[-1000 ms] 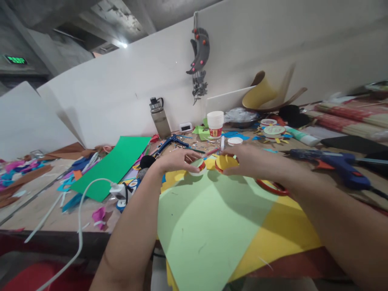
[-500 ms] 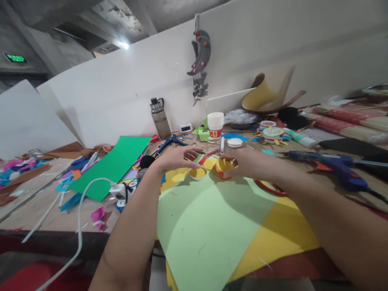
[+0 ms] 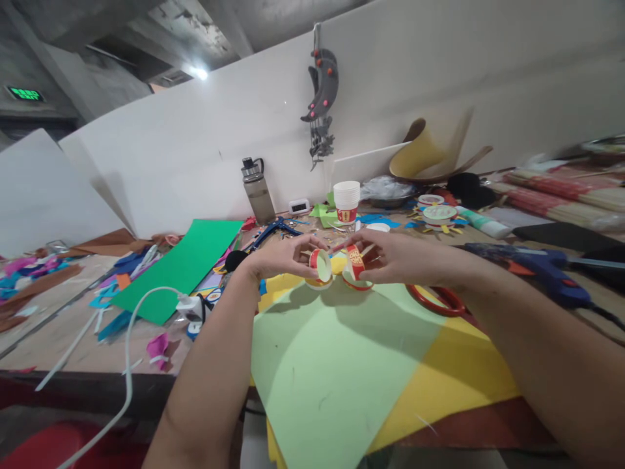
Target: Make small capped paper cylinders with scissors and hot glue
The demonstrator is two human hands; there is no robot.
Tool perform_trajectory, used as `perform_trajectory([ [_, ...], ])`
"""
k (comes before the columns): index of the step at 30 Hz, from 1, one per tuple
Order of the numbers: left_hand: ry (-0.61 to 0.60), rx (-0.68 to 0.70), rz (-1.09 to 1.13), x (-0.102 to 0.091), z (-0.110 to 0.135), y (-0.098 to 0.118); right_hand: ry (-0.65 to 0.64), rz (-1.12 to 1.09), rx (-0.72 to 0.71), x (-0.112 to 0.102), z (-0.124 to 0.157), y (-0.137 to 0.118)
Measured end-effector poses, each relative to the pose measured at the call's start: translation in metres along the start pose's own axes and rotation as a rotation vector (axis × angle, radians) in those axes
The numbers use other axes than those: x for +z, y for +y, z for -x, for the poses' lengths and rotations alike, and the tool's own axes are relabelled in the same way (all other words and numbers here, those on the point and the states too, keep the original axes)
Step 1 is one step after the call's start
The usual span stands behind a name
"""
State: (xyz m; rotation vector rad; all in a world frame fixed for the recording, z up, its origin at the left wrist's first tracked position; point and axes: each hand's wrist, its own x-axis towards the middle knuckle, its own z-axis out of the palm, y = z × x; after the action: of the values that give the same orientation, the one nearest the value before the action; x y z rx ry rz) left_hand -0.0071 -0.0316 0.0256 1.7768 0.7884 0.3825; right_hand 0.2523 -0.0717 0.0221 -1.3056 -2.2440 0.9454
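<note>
Pinched in my left hand (image 3: 286, 256) is a short cut-down paper cup (image 3: 323, 264), red and white outside and pale green inside, tilted on its side. My right hand (image 3: 378, 255) grips another cut-down paper cup (image 3: 356, 262), red with a gold pattern, tilted toward the first. The two are held close together but apart. Beneath them, another shallow cup piece with yellow inside (image 3: 319, 284) sits at the left, and a red-rimmed cup piece (image 3: 359, 285) at the right, partly hidden. Both rest at the far edge of the light green sheet (image 3: 332, 365).
Red scissor handles (image 3: 436, 301) lie beside my right forearm, with a blue glue gun (image 3: 547, 270) farther right. Stacked paper cups (image 3: 347, 202) and a water bottle (image 3: 258, 192) stand behind. Yellow sheets (image 3: 454, 371) lie under the green one. A white cable (image 3: 129, 352) hangs at left.
My left hand has taken up the green-lined cup piece. My right hand has moved slightly left and up, and now holds a tilted red cup piece above the one on the table.
</note>
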Motion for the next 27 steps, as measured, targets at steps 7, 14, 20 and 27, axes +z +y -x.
perform_trajectory([
  [7,-0.178,0.004,0.021,-0.004,0.002,-0.001,-0.154,-0.184,-0.183,-0.001,0.005,-0.003],
  [14,-0.258,-0.065,-0.142,-0.002,0.006,0.009,-0.257,0.073,-0.196,-0.002,0.01,-0.008],
  [20,-0.402,-0.222,-0.262,-0.002,0.007,0.013,-0.366,0.338,-0.139,0.005,0.018,-0.011],
  [27,-0.344,-0.307,-0.354,-0.008,0.017,0.021,-0.306,0.24,-0.176,-0.007,0.014,-0.007],
])
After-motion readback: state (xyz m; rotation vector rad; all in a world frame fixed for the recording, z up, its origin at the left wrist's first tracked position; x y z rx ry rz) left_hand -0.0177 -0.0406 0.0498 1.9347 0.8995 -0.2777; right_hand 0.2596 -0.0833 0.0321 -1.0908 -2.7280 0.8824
